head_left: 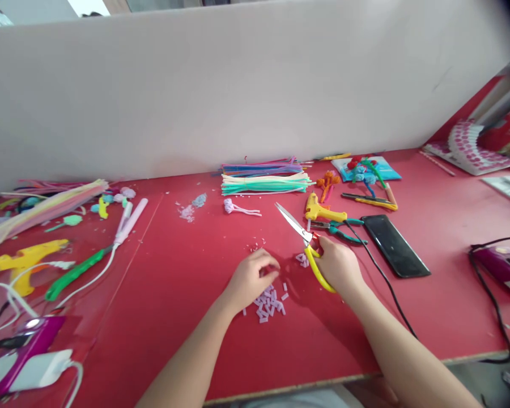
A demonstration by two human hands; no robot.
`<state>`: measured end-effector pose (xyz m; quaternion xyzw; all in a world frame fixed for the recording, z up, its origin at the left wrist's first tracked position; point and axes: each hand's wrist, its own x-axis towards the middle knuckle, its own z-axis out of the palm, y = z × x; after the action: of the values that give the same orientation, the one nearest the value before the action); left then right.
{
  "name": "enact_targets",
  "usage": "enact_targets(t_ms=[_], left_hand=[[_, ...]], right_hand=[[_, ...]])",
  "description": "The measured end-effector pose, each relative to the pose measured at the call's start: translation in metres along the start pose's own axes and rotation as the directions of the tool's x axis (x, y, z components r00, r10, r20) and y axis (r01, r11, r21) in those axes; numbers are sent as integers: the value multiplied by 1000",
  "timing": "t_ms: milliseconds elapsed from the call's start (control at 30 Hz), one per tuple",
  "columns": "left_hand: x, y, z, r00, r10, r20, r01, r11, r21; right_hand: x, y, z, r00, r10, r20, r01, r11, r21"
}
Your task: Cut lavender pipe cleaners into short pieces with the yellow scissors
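Observation:
My right hand (338, 263) grips a pair of scissors (293, 221) by its yellow and red handles. The blades look nearly closed and point up and to the left. My left hand (255, 276) is just above the table, its fingers curled with thumb and index close together; whatever is between them is too small to make out. Below it lies a pile of short lilac pieces (268, 306), cut from fuzzy stems by their look. A few more lilac pieces (301, 259) are beside the scissors' handles. Farther back rests a lilac pipe-cleaner figure (240, 208) with thin trailing stems.
Bundled pipe cleaners (266, 182) lie at the back against the white partition (238, 90). To the right are a yellow glue gun (323, 211), pliers (344, 231) and a black phone (394, 246). A hair straightener (130, 224) and another glue gun (25, 262) lie left, among cables.

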<state>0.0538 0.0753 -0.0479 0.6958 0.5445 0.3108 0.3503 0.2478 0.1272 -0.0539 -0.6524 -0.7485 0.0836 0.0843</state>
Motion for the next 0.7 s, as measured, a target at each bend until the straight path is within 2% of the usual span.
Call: enact_targets(t_ms=[67,167,233,300,400,467,500,600,700], left_hand=[[-2,3,6,991,88,97,-99,988,117],[-4,5,14,972,142,188,-187,949,253],[-4,5,18,970,140,200,-196,933,300],[-3,6,19,979,117,165,-161,944,287],[0,8,17,998,44,35,-48,992,119],[0,8,15,997,-51,-50,47,995,-88],[0,8,13,992,-108,-59,94,975,-199],[-1,8,13,973,-231,15,213,866,-453],[-2,8,15,965,-252,76,253,810,-528]], right_hand=[[-1,-1,-1,1000,-9,-25,10,999,33],[-4,-3,-2,999,-28,-34,31,996,86],[-6,-5,-3,998,-51,-48,57,990,128],[-8,-6,-3,995,-74,-63,84,983,161],[-9,-6,-1,993,-90,-70,103,973,206],[-11,-7,2,991,-129,-46,137,952,273],[-12,-8,4,986,-162,-27,162,933,322],[-18,-13,9,958,-286,30,236,843,483],[-24,-20,11,944,-330,27,261,792,551]])
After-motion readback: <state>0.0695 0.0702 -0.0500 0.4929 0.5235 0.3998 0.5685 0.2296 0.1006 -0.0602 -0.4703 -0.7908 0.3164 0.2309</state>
